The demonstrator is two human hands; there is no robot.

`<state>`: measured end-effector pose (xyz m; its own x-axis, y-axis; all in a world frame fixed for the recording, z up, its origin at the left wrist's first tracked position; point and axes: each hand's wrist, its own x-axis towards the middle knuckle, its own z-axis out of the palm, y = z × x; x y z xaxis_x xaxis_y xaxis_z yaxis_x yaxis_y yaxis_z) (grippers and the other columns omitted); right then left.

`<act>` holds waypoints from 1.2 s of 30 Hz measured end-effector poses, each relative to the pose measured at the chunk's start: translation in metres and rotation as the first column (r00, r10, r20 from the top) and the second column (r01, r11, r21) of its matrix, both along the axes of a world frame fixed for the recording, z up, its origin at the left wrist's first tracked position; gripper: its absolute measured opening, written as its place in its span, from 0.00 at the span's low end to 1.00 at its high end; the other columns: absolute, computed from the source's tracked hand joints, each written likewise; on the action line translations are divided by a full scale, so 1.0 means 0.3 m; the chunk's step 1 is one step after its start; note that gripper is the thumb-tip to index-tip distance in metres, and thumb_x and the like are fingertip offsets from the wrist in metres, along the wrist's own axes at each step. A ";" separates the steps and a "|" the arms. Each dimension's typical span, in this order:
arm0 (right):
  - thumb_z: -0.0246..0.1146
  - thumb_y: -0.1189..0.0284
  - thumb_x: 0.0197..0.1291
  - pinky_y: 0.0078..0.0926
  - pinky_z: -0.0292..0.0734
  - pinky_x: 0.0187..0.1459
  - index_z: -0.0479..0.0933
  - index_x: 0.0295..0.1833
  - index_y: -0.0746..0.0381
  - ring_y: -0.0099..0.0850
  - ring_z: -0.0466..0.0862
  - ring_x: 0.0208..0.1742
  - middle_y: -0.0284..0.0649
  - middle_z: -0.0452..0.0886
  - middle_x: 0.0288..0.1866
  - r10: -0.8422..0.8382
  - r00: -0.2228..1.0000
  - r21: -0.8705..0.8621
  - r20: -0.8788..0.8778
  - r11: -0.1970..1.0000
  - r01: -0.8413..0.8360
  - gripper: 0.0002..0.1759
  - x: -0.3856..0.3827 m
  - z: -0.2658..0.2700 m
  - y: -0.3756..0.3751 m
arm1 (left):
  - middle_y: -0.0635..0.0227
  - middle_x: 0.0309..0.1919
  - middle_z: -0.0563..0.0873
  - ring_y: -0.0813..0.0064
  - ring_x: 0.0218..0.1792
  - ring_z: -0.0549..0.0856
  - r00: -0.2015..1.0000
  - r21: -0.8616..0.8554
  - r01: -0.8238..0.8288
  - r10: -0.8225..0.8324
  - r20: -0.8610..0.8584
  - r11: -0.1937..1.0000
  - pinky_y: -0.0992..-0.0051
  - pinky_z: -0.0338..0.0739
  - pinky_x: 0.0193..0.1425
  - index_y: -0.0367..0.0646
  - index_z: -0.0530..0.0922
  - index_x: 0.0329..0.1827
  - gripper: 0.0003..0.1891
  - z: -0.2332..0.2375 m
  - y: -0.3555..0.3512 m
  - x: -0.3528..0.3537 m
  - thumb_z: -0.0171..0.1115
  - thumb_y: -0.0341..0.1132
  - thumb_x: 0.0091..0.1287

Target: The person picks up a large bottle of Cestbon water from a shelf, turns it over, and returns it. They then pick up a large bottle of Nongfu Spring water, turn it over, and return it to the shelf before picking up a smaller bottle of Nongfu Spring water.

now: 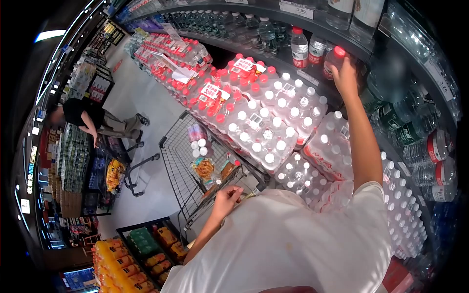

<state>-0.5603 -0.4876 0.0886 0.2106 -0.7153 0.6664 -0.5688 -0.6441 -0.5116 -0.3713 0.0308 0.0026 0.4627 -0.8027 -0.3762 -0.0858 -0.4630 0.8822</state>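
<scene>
My right hand (346,75) reaches up to the shelf, its fingers wrapped round a water bottle (334,62) with a red cap. The bottle stands upright at the shelf's front. Beside it are two similar bottles, one with a red cap (299,48) and another (317,50) with its top cut off by the shelf above. Low in front of my body, my left hand (227,200) is loosely curled, with nothing visible in it. Near that hand is a wire shopping cart (168,141) holding white-capped bottles (199,147) and a bag of food (203,169).
Shrink-wrapped water packs (264,129) are stacked below the shelf, between it and the cart. Large bottles (410,132) line the shelf to the right. A person in black (83,115) stands across the aisle with another cart (128,168). Orange packs (119,266) are stacked at lower left.
</scene>
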 end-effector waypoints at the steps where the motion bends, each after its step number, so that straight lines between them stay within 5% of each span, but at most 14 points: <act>1: 0.73 0.62 0.55 0.46 0.76 0.53 0.68 0.63 0.68 0.60 0.80 0.53 0.61 0.80 0.53 -0.041 0.999 -0.002 -0.020 0.999 0.041 0.36 0.006 -0.005 -0.024 | 0.73 0.24 0.82 0.85 0.26 0.78 1.000 0.001 0.011 -0.011 0.017 1.000 0.81 0.72 0.31 0.35 0.83 0.43 0.11 -0.004 0.010 0.003 0.62 0.36 0.74; 3: 0.73 0.60 0.56 0.46 0.77 0.53 0.70 0.61 0.68 0.59 0.80 0.53 0.60 0.81 0.52 -0.121 0.993 -0.033 -0.006 0.992 0.121 0.34 -0.001 -0.036 -0.064 | 0.72 0.24 0.82 0.84 0.27 0.78 1.000 0.001 -0.005 0.005 0.015 1.000 0.80 0.72 0.32 0.34 0.83 0.43 0.11 -0.014 0.026 0.003 0.61 0.35 0.74; 5: 0.73 0.53 0.54 0.46 0.77 0.55 0.71 0.61 0.65 0.57 0.80 0.56 0.59 0.81 0.55 -0.164 0.986 0.263 -0.040 0.950 0.168 0.37 -0.025 -0.043 -0.119 | 0.71 0.25 0.83 0.84 0.27 0.79 1.000 -0.014 -0.025 0.025 -0.016 1.000 0.80 0.72 0.33 0.34 0.84 0.43 0.11 -0.036 0.043 0.003 0.60 0.35 0.74; 13: 0.71 0.47 0.52 0.50 0.74 0.58 0.63 0.68 0.64 0.61 0.76 0.60 0.61 0.75 0.62 -0.225 0.973 0.319 -0.057 0.919 0.231 0.46 -0.065 -0.087 -0.177 | 0.70 0.29 0.85 0.82 0.32 0.82 0.997 -0.012 -0.011 0.010 -0.071 1.000 0.80 0.76 0.39 0.34 0.82 0.48 0.12 -0.082 0.071 0.017 0.59 0.35 0.75; 16: 0.72 0.46 0.52 0.51 0.75 0.57 0.64 0.66 0.66 0.59 0.76 0.62 0.58 0.74 0.64 -0.468 0.869 0.132 -0.160 0.862 0.489 0.46 0.000 -0.063 -0.117 | 0.69 0.32 0.85 0.81 0.34 0.83 0.990 -0.016 -0.025 0.023 -0.136 1.000 0.79 0.78 0.41 0.34 0.81 0.51 0.12 -0.099 0.078 0.020 0.59 0.34 0.75; 18: 0.71 0.56 0.53 0.47 0.73 0.56 0.68 0.62 0.66 0.54 0.77 0.57 0.53 0.75 0.60 -0.443 0.896 -0.201 -0.013 0.879 0.431 0.37 0.042 -0.057 -0.011 | 0.69 0.33 0.85 0.81 0.35 0.84 0.992 0.001 -0.004 0.004 -0.128 1.000 0.79 0.78 0.42 0.33 0.80 0.52 0.12 -0.094 0.080 0.026 0.59 0.34 0.75; 19: 0.71 0.61 0.53 0.45 0.72 0.55 0.70 0.60 0.66 0.51 0.78 0.55 0.50 0.76 0.58 -0.410 0.911 -0.365 0.055 0.841 0.400 0.33 0.074 -0.060 0.048 | 0.69 0.33 0.85 0.81 0.36 0.84 0.992 0.008 0.005 -0.004 -0.122 1.000 0.79 0.78 0.43 0.33 0.80 0.52 0.12 -0.091 0.082 0.028 0.59 0.34 0.75; 21: 0.70 0.66 0.52 0.44 0.71 0.55 0.72 0.58 0.64 0.50 0.77 0.55 0.50 0.76 0.57 -0.039 0.999 -0.388 0.000 0.921 0.036 0.29 0.190 -0.096 0.136 | 0.69 0.33 0.85 0.81 0.36 0.83 0.997 0.011 0.001 0.000 -0.080 1.000 0.79 0.78 0.42 0.33 0.80 0.52 0.12 -0.090 0.085 0.028 0.59 0.34 0.74; 23: 0.71 0.63 0.53 0.44 0.72 0.55 0.71 0.59 0.65 0.51 0.76 0.57 0.51 0.76 0.57 0.012 0.999 -0.254 0.039 0.967 -0.002 0.30 0.300 -0.117 0.134 | 0.70 0.33 0.85 0.82 0.36 0.83 0.999 0.026 -0.009 0.011 -0.050 1.000 0.79 0.77 0.42 0.33 0.80 0.52 0.13 -0.075 0.085 0.024 0.59 0.35 0.74; 25: 0.72 0.60 0.53 0.43 0.73 0.56 0.70 0.61 0.65 0.50 0.77 0.57 0.52 0.76 0.57 -0.218 0.976 0.097 -0.006 0.971 0.217 0.34 0.385 -0.060 0.096 | 0.70 0.32 0.84 0.82 0.35 0.82 0.999 0.048 -0.024 0.026 -0.030 0.999 0.78 0.77 0.42 0.33 0.80 0.52 0.12 -0.025 0.083 0.009 0.59 0.34 0.74; 26: 0.74 0.56 0.51 0.44 0.74 0.56 0.68 0.63 0.66 0.50 0.77 0.59 0.52 0.76 0.57 -0.190 0.981 0.175 -0.042 0.965 0.195 0.39 0.408 -0.073 0.015 | 0.70 0.32 0.84 0.82 0.35 0.81 0.999 0.055 -0.033 0.034 -0.032 0.998 0.78 0.77 0.41 0.33 0.80 0.52 0.12 -0.013 0.087 0.004 0.59 0.34 0.74; 30: 0.76 0.50 0.47 0.47 0.75 0.57 0.65 0.65 0.65 0.49 0.77 0.60 0.51 0.76 0.59 -0.302 0.939 0.137 -0.166 0.936 0.325 0.47 0.462 -0.021 -0.081 | 0.70 0.32 0.83 0.82 0.35 0.80 0.997 0.057 -0.077 0.079 -0.023 0.995 0.78 0.76 0.41 0.33 0.80 0.52 0.12 0.007 0.114 -0.007 0.59 0.34 0.74; 33: 0.76 0.52 0.48 0.50 0.76 0.58 0.64 0.66 0.59 0.50 0.77 0.63 0.47 0.76 0.60 -0.133 0.965 0.263 -0.228 0.945 0.193 0.45 0.469 -0.029 -0.133 | 0.69 0.32 0.84 0.82 0.35 0.80 0.994 0.065 -0.108 0.109 -0.018 0.992 0.78 0.75 0.41 0.33 0.80 0.53 0.13 0.003 0.147 -0.014 0.58 0.34 0.75; 36: 0.76 0.60 0.49 0.44 0.78 0.56 0.65 0.65 0.59 0.49 0.80 0.59 0.49 0.78 0.56 -0.081 0.978 0.159 -0.193 0.981 0.113 0.41 0.454 -0.082 -0.148 | 0.68 0.32 0.84 0.81 0.35 0.81 0.989 0.089 -0.142 0.144 -0.023 0.986 0.78 0.76 0.42 0.33 0.80 0.53 0.13 0.010 0.161 -0.030 0.58 0.34 0.75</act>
